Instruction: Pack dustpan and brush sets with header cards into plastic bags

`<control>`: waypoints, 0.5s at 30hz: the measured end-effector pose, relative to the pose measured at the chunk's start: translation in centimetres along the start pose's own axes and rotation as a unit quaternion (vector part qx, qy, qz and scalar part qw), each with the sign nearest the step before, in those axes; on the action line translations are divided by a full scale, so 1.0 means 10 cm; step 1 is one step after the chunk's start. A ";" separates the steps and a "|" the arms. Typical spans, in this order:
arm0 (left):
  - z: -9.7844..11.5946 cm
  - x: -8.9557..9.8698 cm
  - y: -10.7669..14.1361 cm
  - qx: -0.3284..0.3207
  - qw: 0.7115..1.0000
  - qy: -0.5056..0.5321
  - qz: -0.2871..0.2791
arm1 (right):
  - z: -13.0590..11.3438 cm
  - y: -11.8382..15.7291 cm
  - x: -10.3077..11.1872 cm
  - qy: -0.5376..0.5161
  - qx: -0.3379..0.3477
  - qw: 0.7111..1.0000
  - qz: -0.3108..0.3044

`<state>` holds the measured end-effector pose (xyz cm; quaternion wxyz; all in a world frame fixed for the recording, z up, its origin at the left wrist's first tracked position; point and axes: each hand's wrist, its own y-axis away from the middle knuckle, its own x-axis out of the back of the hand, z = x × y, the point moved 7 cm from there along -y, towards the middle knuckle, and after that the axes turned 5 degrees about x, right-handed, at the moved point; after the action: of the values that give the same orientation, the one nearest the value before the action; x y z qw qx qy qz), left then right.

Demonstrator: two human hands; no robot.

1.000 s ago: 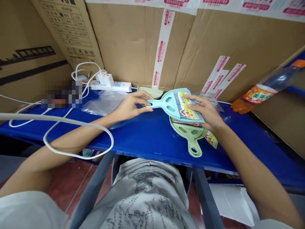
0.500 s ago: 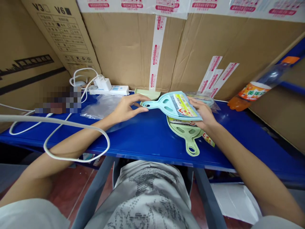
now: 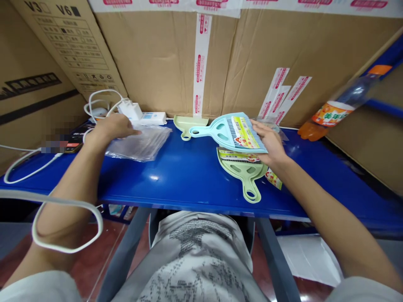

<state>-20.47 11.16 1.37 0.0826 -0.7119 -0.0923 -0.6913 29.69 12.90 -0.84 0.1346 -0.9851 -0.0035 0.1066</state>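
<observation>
My right hand (image 3: 270,141) grips the wide end of a light blue mini dustpan (image 3: 217,133) with a bristled brush and a yellow label on it. Its handle points left. Below it on the table lies a pale green dustpan (image 3: 247,170), also with a brush and label, handle toward me. My left hand (image 3: 113,127) is at the upper left edge of a stack of clear plastic bags (image 3: 138,144); most of its fingers are hidden, so its grasp is unclear. Another pale green dustpan (image 3: 189,123) lies at the back against the cardboard.
A white power strip (image 3: 153,118) with plugs and cables is at the back left. An orange drink bottle (image 3: 330,112) leans at the right. Cardboard walls (image 3: 157,63) enclose the blue table (image 3: 182,184). A white cable loop (image 3: 67,249) hangs near my left arm.
My left hand has let go of the blue dustpan's handle and moved left to the plastic bags. My right hand keeps hold of the blue dustpan in nearly the same place.
</observation>
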 end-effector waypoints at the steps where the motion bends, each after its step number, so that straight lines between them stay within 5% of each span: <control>1: 0.16 0.08 0.07 -0.034 0.998 -0.006 0.051 | 0.00 0.00 0.00 0.002 0.003 1.000 -0.005; 3: 0.49 0.17 0.23 -0.076 0.990 -0.013 0.116 | 0.00 0.00 -0.01 0.005 0.005 1.000 -0.009; 6: 0.76 0.05 0.38 -0.034 0.991 -0.082 0.096 | 0.00 0.01 -0.01 0.007 0.005 1.000 -0.001; 10: 0.87 -0.13 0.46 0.002 0.990 -0.135 0.040 | 0.00 0.03 -0.02 0.000 0.002 1.000 0.007; 15: 0.95 -0.10 0.55 0.004 0.991 -0.126 0.039 | 0.00 0.06 -0.07 -0.021 -0.010 1.000 0.000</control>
<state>-9.97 8.12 0.14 0.1006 -0.7959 -0.0768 -0.5921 28.98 12.26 -0.88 0.1244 -0.9840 -0.0078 0.1273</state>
